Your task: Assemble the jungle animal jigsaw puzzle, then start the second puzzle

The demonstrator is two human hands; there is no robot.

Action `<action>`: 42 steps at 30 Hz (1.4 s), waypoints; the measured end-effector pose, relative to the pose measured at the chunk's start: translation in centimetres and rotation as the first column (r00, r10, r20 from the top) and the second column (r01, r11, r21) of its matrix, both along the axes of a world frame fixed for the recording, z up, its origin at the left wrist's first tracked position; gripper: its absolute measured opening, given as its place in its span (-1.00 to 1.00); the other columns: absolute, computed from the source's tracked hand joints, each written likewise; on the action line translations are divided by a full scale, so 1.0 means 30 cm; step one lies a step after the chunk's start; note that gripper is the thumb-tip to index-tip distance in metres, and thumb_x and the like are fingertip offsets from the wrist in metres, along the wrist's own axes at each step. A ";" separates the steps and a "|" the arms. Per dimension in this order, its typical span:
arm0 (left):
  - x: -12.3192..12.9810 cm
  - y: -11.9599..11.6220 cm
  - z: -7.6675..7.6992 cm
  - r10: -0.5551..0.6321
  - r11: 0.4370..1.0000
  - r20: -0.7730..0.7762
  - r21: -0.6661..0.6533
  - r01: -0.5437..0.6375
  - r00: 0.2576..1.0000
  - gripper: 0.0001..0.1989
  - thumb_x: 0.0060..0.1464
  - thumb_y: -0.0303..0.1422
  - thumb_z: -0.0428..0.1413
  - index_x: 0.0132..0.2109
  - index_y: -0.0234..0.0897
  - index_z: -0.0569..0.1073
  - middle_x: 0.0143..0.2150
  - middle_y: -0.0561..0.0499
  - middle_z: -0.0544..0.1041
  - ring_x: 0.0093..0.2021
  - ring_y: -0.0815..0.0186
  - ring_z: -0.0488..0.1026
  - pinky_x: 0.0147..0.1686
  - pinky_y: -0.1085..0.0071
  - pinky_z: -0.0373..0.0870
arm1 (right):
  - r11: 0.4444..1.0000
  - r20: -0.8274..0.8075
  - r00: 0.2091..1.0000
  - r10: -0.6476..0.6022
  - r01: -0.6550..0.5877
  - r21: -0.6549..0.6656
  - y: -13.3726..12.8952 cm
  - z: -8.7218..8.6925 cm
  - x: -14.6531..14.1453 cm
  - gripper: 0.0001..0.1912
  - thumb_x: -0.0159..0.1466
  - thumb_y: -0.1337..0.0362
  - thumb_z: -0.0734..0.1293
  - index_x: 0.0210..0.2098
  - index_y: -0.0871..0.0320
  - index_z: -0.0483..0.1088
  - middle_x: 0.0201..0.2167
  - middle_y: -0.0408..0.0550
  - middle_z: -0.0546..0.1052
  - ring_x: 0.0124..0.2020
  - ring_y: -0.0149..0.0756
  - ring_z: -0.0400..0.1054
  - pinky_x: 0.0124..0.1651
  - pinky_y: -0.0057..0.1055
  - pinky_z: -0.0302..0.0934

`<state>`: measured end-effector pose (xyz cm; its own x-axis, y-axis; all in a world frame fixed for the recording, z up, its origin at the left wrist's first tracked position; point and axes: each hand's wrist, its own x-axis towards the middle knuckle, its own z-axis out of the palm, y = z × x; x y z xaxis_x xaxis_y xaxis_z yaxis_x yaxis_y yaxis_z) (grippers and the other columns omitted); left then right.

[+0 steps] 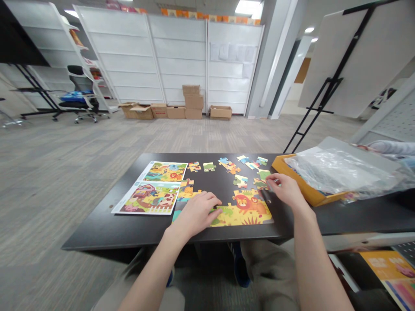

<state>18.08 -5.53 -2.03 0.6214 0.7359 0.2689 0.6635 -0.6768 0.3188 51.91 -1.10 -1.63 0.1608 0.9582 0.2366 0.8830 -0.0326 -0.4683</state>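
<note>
Left hand (197,214) flat on the yellow cardboard lion jigsaw section (241,211); right hand (285,190) at a loose piece.
Left fingers are spread and pressing on the section's left end, a steady hold. Right fingertips are bunched at a small green cardboard jigsaw piece (262,174); can't tell if it's pinched. More multicoloured cardboard jigsaw pieces (228,165) lie beyond the section on the black rectangular tabletop (97,233), leaving narrow lanes between them. Tabletop's near edge runs just below the section, so little margin there. Two glossy printed picture sheets (149,198) lie left of your left hand. Orange cardboard tray (308,185) with a clear plastic bag (337,170) sits just beside your right hand.
</note>
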 end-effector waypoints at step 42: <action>-0.099 -0.013 0.005 0.151 0.988 0.050 0.022 -0.152 0.987 -0.86 0.30 -0.35 0.10 -0.13 -0.22 0.56 -0.17 -0.06 0.61 -0.10 0.18 0.54 -0.07 0.27 0.45 | 0.988 0.078 0.986 -0.148 0.151 -0.034 0.059 -0.015 -0.060 -0.73 0.28 0.17 0.29 -0.19 0.13 0.60 -0.17 0.07 0.67 -0.16 -0.03 0.54 -0.12 -0.24 0.33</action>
<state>15.11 -5.92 -1.88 0.4894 0.8129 0.3156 0.7432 -0.5782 0.3368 50.11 0.65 -2.06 0.2861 0.9337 0.2154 0.8993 -0.1840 -0.3967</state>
